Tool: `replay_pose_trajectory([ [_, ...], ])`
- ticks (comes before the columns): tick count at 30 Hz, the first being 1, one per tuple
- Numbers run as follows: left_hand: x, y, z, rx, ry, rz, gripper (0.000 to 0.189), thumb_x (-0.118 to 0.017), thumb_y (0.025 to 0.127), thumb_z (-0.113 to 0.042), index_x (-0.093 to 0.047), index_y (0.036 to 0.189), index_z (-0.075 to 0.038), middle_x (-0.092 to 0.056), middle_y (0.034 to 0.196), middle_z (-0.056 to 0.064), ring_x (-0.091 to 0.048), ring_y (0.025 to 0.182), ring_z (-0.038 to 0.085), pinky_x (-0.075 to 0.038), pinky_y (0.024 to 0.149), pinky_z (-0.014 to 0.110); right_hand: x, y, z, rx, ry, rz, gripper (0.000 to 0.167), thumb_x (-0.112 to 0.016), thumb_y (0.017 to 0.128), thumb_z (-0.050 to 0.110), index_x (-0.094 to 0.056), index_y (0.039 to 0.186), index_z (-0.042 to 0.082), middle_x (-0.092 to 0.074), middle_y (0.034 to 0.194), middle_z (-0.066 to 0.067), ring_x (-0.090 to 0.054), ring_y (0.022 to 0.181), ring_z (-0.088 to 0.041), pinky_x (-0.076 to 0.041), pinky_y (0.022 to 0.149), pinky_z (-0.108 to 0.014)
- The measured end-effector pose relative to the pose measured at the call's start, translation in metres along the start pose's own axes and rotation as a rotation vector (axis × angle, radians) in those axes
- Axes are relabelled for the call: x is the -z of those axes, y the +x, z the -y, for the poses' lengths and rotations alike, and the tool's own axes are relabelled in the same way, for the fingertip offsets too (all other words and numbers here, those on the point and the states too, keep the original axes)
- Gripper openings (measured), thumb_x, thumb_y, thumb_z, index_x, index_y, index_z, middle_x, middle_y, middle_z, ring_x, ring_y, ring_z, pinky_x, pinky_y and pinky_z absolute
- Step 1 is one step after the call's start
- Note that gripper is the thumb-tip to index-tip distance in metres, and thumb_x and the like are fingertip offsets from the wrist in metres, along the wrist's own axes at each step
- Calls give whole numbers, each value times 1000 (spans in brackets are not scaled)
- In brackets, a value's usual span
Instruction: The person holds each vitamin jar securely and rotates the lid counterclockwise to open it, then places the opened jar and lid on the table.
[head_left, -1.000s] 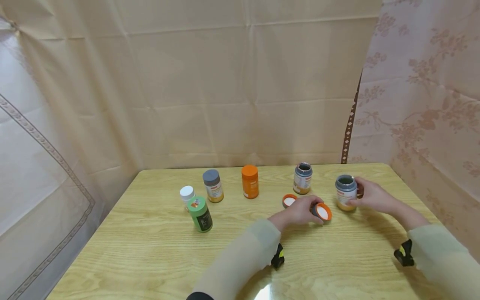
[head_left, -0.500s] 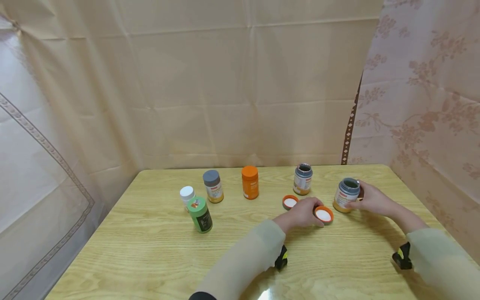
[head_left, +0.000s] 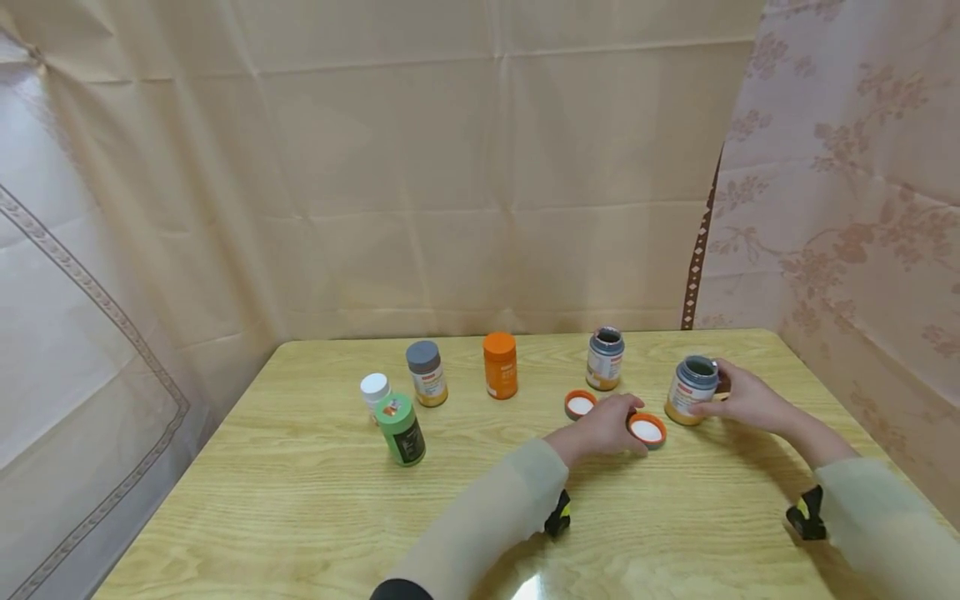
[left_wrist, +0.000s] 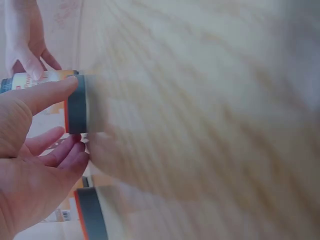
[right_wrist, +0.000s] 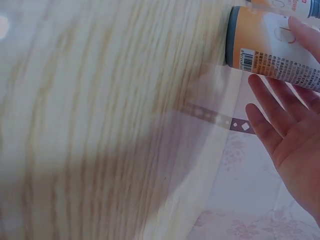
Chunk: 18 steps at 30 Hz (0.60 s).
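Left hand, right of centre in the head view, had thumb and fingers round the edge of a grey lid. Lid lay inside-up on the worktop, orange rim and white liner showing. Second lid sat the same way just up-left of that hand.

Right hand, further right, held an uncapped jar: thumb across the near side, fingers round the far right side. Jar stood on the worktop, mouth up, just up-right of the first lid. Right wrist view had the jar in the upper right corner, barcode visible.

Another uncapped jar stood above the second lid. Leftward along the back: orange jar, then grey-capped jar. Left of centre, a green bottle partly covered a white-capped bottle. Beige curtain hung behind, floral curtain at right.
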<state>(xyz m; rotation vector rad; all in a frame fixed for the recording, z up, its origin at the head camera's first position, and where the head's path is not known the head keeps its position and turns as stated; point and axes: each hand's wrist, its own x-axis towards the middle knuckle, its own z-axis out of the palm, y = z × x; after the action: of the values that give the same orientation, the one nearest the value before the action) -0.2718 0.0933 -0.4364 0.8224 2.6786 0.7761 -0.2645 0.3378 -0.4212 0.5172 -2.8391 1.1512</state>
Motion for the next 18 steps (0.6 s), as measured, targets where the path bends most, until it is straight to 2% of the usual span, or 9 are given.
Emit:
replay_pose_trajectory([
  [4, 5, -4, 5, -19, -52, -3, 64, -84, 78, -25, -54, 134, -16, -59, 125, -5, -53, 113, 5, -41, 93, 19, 2, -4, 1, -6, -4, 0, 71, -82, 79, 14, -41, 130, -14, -58, 113, -27, -59, 100, -42, -53, 77, -46],
  [9, 21, -18, 12, -89, -93, -2, 62, -81, 82, -25, -52, 136, -15, -57, 130, -4, -52, 118, 7, -41, 96, 23, 9, -11, 6, -19, -17, -3, 76, -82, 79, 18, -38, 134, -12, -55, 119, -29, -55, 106, -47, -50, 80, -54],
  [13, 36, -31, 20, -152, -84, -11, 60, -77, 85, -24, -51, 138, -14, -56, 132, -2, -51, 120, 9, -41, 97, 24, 15, -14, 13, -13, -31, -21, 80, -82, 80, 20, -36, 137, -9, -52, 124, -30, -52, 111, -49, -46, 83, -59],
  [18, 53, -47, 33, -216, -65, -47, 56, -75, 87, -23, -51, 136, -11, -57, 131, 4, -53, 119, 14, -39, 99, 23, 22, -16, 24, -20, -18, -16, 87, -78, 84, 21, -25, 144, -10, -39, 136, -36, -41, 120, -54, -38, 88, -66],
])
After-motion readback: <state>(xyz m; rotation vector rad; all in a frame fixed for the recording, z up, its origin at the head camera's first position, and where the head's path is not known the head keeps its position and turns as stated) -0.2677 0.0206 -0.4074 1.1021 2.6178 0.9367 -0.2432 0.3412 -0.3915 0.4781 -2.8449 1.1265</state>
